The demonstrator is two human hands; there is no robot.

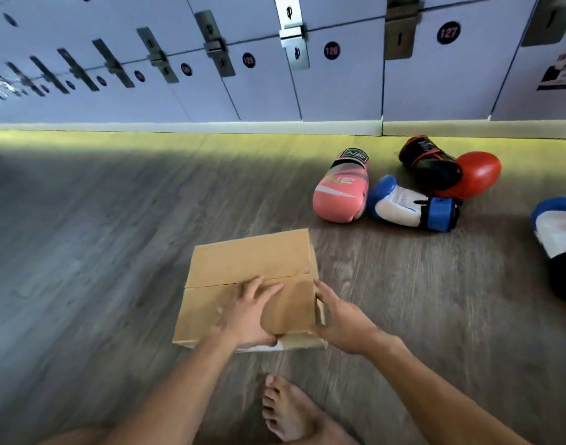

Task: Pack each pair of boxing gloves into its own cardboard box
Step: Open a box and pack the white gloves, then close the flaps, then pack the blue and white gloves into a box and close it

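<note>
A brown cardboard box [243,261] lies on the floor with its top flaps down. My left hand [249,313] rests on the near flap, fingers spread, thumb curled under the flap's front edge. My right hand [339,322] holds the box's right side, fingers along the edge. Beyond the box to the right lie a pink glove [339,191], a blue and white glove [410,207] and a red and black glove [452,171]. Another blue and white glove [558,242] sits at the right edge, partly cut off.
A row of pale numbered lockers [339,85] runs along the far wall above a light plinth. The floor [98,252] is grey wood-look planks. My bare foot [285,409] rests just behind the box.
</note>
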